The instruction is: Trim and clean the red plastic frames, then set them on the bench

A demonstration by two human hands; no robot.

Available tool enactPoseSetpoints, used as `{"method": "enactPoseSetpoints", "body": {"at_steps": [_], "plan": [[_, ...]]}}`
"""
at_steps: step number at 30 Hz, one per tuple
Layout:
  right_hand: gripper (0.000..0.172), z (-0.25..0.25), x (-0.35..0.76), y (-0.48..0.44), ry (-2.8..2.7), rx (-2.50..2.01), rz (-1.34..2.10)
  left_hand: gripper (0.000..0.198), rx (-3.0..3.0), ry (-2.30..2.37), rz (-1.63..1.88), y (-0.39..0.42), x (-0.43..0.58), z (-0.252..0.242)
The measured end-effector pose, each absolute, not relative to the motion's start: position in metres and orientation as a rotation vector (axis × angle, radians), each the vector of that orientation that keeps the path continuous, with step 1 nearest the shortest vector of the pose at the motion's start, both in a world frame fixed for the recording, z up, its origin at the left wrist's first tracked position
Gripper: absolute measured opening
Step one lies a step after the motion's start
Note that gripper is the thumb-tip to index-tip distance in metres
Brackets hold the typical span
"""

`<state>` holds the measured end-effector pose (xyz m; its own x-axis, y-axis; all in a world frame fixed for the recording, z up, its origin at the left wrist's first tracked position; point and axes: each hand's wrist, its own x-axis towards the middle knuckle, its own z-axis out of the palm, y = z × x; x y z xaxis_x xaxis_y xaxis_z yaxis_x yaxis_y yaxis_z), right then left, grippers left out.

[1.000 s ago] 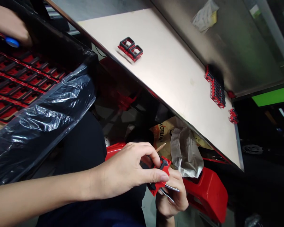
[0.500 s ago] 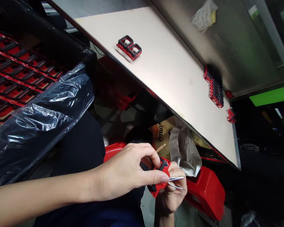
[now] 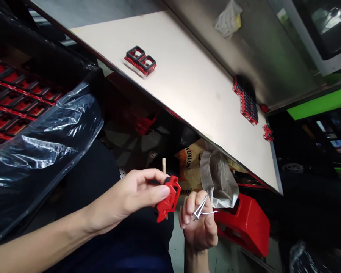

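My left hand [image 3: 142, 191] pinches a red plastic part with black pieces [image 3: 170, 197] between thumb and fingers. A thin wooden stick [image 3: 164, 165] pokes up behind that part; how it is held is hidden. Just to the right, my right hand [image 3: 200, 227] is raised with curled fingers around several thin shiny metal pins [image 3: 199, 209], whose tips point up and right. A small gap separates the pins from the red part.
On the pale worktop [image 3: 182, 79] stand two joined red-and-black frames [image 3: 140, 60], a stacked row of similar parts [image 3: 247, 104] and a small red piece [image 3: 267, 132]. Plastic-lined rows of frames [image 3: 22, 98] lie left. A red stool [image 3: 247, 223] and grey bag [image 3: 218, 178] are below.
My hands have moved apart. The red part has come away leftward in my left hand and turned, while the pins stay in my right hand. The whole view has shifted slightly.
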<state>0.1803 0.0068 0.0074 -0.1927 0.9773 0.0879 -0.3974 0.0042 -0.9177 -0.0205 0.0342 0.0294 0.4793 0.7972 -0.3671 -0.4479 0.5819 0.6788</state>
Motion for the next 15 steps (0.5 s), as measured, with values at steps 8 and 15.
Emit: {"method": "enactPoseSetpoints", "body": {"at_steps": [8,15], "plan": [[0.029,0.002,0.179,0.002,-1.008,-0.755,1.588,0.029,0.289,0.727,0.86,0.017,-0.025,0.023],[0.032,0.0,0.181,0.001,-0.982,-0.765,1.63,0.04,0.272,0.805,0.846,0.015,-0.02,0.029]]}}
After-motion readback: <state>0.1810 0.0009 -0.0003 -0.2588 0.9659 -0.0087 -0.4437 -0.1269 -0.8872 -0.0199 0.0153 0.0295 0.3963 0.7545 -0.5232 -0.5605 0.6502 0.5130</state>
